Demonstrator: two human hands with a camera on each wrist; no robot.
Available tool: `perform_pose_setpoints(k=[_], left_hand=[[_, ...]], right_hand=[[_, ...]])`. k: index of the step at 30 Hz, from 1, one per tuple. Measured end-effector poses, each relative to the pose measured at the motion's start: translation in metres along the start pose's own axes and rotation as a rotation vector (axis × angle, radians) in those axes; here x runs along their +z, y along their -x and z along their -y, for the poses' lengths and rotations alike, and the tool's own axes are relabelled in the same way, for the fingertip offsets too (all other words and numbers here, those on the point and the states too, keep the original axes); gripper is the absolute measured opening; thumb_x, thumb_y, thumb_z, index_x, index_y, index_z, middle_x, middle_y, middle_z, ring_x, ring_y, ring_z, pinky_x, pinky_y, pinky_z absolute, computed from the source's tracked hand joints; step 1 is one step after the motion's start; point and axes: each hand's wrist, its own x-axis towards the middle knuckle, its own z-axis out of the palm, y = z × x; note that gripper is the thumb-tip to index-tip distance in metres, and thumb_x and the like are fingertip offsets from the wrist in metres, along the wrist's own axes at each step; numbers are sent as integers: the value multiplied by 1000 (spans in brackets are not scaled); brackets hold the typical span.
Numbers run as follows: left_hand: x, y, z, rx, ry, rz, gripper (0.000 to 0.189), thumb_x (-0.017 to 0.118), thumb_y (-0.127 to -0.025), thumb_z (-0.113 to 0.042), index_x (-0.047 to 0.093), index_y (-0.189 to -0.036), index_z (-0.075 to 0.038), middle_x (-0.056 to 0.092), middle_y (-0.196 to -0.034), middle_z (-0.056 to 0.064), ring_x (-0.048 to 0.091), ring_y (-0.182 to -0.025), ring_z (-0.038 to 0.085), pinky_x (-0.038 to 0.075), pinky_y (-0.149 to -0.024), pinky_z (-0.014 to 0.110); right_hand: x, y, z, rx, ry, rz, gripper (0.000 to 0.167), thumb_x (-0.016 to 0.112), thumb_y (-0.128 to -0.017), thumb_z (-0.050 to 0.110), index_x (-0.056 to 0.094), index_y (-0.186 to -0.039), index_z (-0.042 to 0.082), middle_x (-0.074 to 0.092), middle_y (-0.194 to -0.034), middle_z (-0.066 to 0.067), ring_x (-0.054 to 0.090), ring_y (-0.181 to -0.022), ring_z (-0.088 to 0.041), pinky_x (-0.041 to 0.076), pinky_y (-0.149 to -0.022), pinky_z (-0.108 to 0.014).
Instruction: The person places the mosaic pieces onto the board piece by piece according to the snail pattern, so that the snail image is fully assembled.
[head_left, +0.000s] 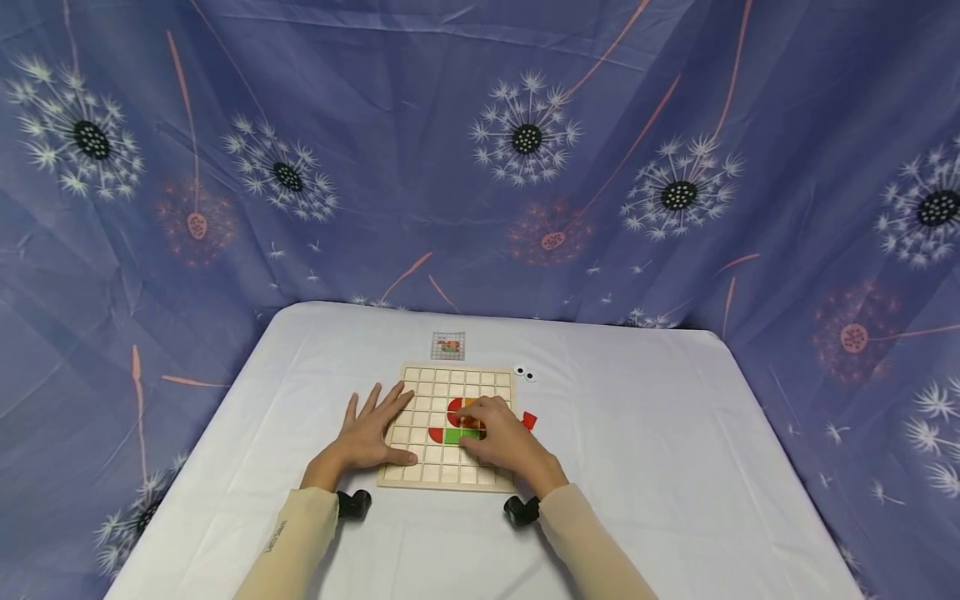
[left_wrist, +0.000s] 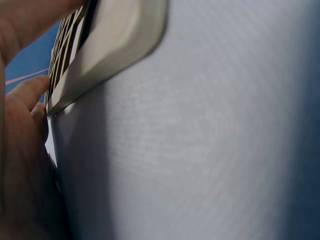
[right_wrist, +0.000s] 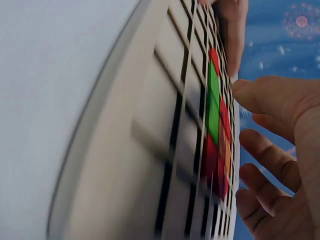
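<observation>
Head: right hand [head_left: 507, 437] partly hides coloured tiles [head_left: 452, 436].

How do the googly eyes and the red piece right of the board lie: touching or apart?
Apart. The head view shows a strip of white tablecloth between the googly eyes and the red piece.

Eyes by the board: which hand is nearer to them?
Right. Right hand: below the eyes in the head view. Left hand: farther, over the left side of the board.
</observation>
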Motion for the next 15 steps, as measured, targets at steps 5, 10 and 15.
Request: perform_pose_setpoints(k=[5, 10, 15], left_hand=[[-1, 0, -2, 0, 8, -3, 119, 85, -67, -63, 31, -164, -18, 15, -174, 9, 3, -158, 48, -11, -121, 70], [-1, 1, -2, -1, 10, -2, 119, 85, -67, -63, 31, -164, -18, 15, -174, 9, 3, -158, 48, -11, -121, 70], [0, 0, -1, 5, 11, -5, 120, 85, -68, -63, 31, -164, -17, 15, -174, 9, 2, -158, 48, -12, -121, 71]], right_hand=[[-18, 15, -22, 15, 5, -58, 42, 78, -90, 23, 71, -130, 11, 68, -123, -2, 54, -118, -21, 51, -101, -43], [-34, 29, -45, 84, -1, -82, 50, 80, -89, 25, 67, -135, 12, 66, -128, -3, 52, -126, -24, 49, -106, -45], [-46, 41, -63, 137, 8, -89, 56, 82, -88, 26, 64, -139, 11, 65, -132, -3, 53, -131, -25, 45, -114, -47]])
